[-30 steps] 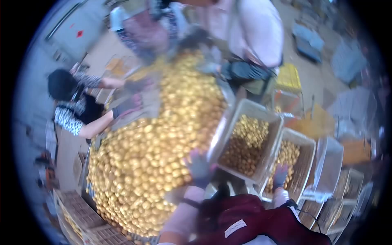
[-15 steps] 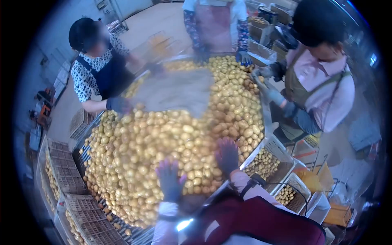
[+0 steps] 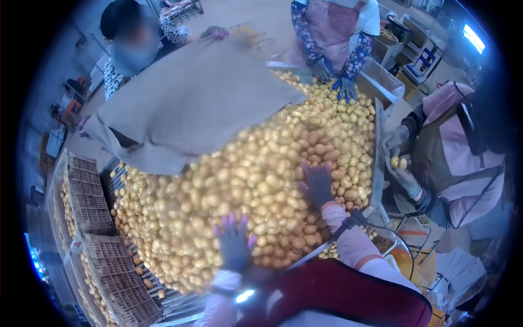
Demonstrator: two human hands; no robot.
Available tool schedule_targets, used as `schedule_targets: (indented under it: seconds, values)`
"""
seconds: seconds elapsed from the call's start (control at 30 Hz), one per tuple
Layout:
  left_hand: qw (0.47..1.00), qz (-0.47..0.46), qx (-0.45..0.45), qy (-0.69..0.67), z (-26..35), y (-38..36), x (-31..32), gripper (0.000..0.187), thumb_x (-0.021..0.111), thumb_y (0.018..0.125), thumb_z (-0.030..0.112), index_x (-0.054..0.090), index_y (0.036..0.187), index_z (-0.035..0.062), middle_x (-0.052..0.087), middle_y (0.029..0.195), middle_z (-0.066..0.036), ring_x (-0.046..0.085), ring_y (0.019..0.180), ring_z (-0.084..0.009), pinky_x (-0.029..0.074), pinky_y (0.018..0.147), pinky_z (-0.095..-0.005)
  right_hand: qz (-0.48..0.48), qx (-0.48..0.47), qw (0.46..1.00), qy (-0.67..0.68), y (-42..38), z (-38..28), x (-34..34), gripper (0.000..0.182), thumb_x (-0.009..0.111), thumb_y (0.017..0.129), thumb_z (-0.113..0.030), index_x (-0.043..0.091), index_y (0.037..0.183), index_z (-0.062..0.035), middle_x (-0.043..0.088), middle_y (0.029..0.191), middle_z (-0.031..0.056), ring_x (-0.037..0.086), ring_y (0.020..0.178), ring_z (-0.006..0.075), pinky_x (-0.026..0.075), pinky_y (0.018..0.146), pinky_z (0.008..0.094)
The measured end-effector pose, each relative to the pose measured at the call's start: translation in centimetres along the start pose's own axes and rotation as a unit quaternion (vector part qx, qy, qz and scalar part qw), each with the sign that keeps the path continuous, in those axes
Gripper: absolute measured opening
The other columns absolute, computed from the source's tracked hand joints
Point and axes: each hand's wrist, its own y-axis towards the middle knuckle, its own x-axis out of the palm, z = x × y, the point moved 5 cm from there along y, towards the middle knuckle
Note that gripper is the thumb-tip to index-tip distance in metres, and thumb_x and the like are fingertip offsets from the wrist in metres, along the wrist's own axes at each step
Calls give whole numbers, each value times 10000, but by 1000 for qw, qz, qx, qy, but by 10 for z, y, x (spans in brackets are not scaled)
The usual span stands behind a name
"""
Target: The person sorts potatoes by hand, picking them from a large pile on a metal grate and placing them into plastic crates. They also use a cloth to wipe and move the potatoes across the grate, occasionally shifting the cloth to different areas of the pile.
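A broad heap of small yellow potatoes [image 3: 256,180] covers the sorting table in the head view. My left hand [image 3: 235,244], in a grey glove with purple fingertips, lies on the near edge of the heap with its fingers spread. To its right and farther in, my right hand [image 3: 318,185], gloved alike, rests on the potatoes with fingers apart. Neither hand holds anything. A large grey-brown cloth [image 3: 185,98] is stretched over the far left part of the heap, and a co-worker's gloved hand [image 3: 216,33] grips its far edge.
Another person's gloved hands [image 3: 333,82] press on the heap's far side. At the right, a co-worker's hands [image 3: 400,161] hold a few potatoes. Brown plastic crates [image 3: 90,196] line the left side, beside bags of potatoes. Metal rollers [image 3: 182,308] show at the near left.
The person at the left has lifted and spread the cloth, which now covers more of the left side. My view has turned left. My hands stay spread on the potatoes.
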Motion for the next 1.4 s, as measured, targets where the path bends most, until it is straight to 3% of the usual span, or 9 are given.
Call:
schedule_targets:
  seconds: [0.27,0.33,0.43,0.47,0.63,0.8,0.97,1.17,1.4]
  values:
    - [943,105,48,-311,4,3,25,583,672,916,349,523,1405,67,453,1488,-171,435,1353,-394,272,1143,-566,11,-33,961,274,-2,-69,-64,542,796,757,-308,612,1227,-111,579,958,89,534,895,310,422,817,449]
    - [807,24,5,-590,17,7,27,584,646,944,350,501,1405,21,498,1442,-171,519,1283,-356,363,1107,-501,-12,-98,957,273,-11,-104,-90,537,798,748,-312,619,1212,-108,578,934,90,537,879,313,422,792,448]
    - [442,-132,-104,-881,62,8,-59,590,608,974,360,470,1402,-22,536,1386,-166,604,1183,-298,475,1030,-434,-66,-112,938,322,-28,-132,-111,557,804,740,-323,617,1215,-101,589,990,115,544,917,339,426,818,453]
    - [426,-150,-99,-887,66,4,-76,595,600,979,362,454,1408,-25,541,1376,-162,614,1164,-284,494,1012,-431,-81,-95,927,355,-27,-140,-130,568,805,741,-324,612,1224,-98,592,1011,127,547,937,343,430,836,453]
    - [580,-141,21,-802,67,-15,-33,552,539,1015,298,376,1448,-3,523,1377,-171,611,1180,-301,539,963,-423,-153,119,835,516,-66,-138,-124,664,819,730,-337,575,1274,-45,596,1140,152,574,1049,290,454,940,404]
    - [711,-83,94,-692,72,-26,-51,398,536,904,223,570,1263,56,537,1312,-159,576,1169,-333,498,963,-413,-146,81,822,545,-81,-149,-122,693,806,749,-296,538,1330,-29,583,1244,150,560,1178,281,445,1003,393]
    - [430,-116,-64,-893,78,-33,-69,322,565,837,162,685,1114,50,564,1243,-154,545,1162,-324,470,958,-410,-147,79,847,505,-83,-159,-136,653,807,783,-297,546,1319,-30,596,1231,147,586,1132,295,472,966,369]
    - [820,-11,185,-541,73,-32,-72,314,663,836,154,607,1117,25,609,1158,-167,607,1055,-330,512,897,-441,-133,38,886,443,-90,-155,-144,603,790,805,-301,559,1289,-25,613,1200,147,613,1064,325,507,906,378]
    - [753,-72,147,-638,70,-28,-82,322,660,926,104,534,1192,-27,628,1140,-191,650,1056,-285,562,937,-422,-199,7,886,420,-85,-155,-140,556,787,793,-293,591,1250,-43,628,1189,133,621,1083,315,522,907,380]
